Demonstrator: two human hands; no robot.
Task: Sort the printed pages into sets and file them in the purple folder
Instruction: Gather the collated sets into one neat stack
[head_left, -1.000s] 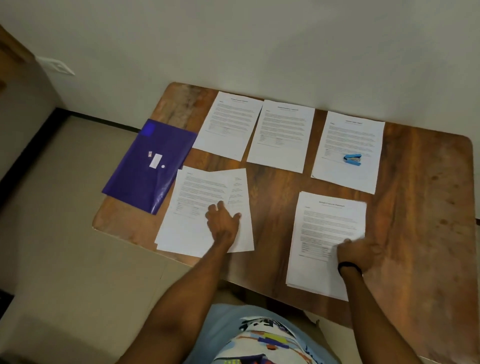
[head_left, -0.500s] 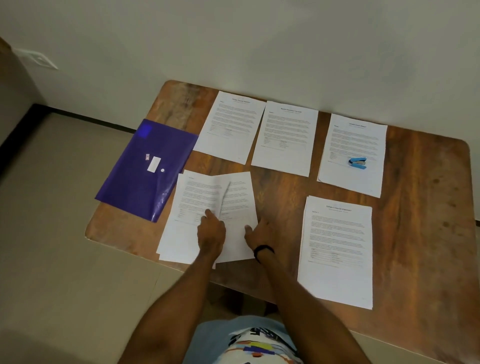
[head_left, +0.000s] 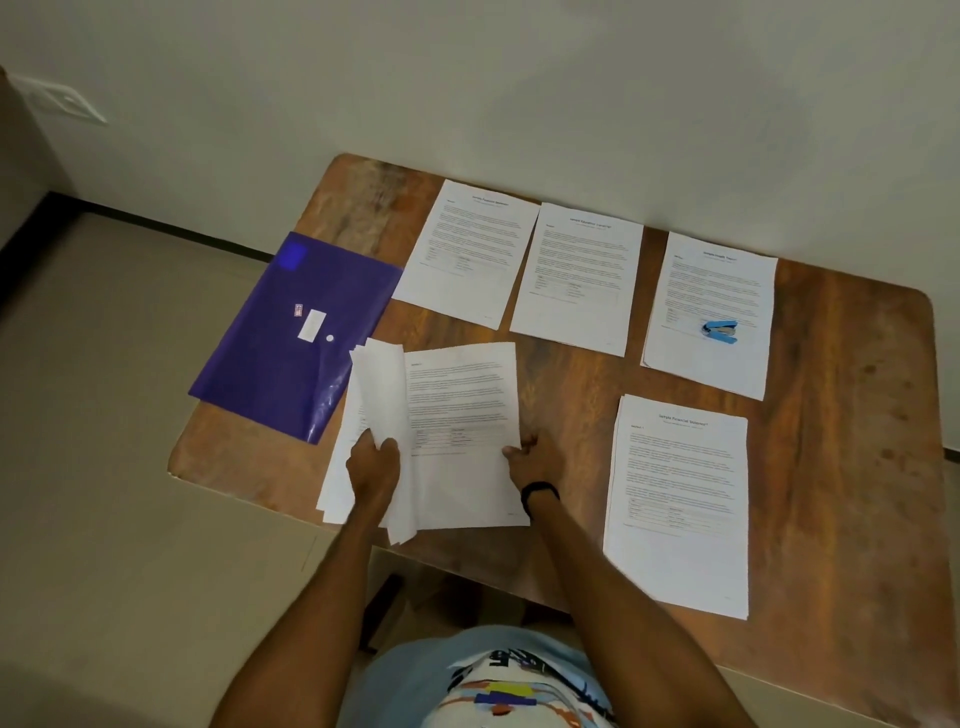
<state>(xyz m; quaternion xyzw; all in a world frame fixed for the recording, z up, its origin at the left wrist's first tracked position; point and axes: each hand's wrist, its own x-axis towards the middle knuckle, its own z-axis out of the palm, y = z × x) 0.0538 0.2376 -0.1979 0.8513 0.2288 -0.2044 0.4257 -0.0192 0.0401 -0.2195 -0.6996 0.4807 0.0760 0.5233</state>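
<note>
A loose stack of printed pages (head_left: 457, 400) lies at the table's near left. My left hand (head_left: 373, 462) grips several upper sheets and lifts them back to the left. My right hand (head_left: 524, 457) pinches the right edge of the exposed page. The purple folder (head_left: 280, 358) lies flat to the left, its corner under the lifted sheets. Sorted sets lie apart: two sets at the back, one (head_left: 467, 249) beside the other (head_left: 579, 270), one at the back right (head_left: 711, 291), and one at the near right (head_left: 680, 499).
A blue stapler (head_left: 721, 330) sits on the back-right set. The wooden table (head_left: 852, 405) stands against a pale wall, with its left edge over the floor. Bare wood shows at the far right.
My right hand left the near-right set, crossed to the left stack and took its right edge. My left hand lifted the upper sheets and folded them back leftward.
</note>
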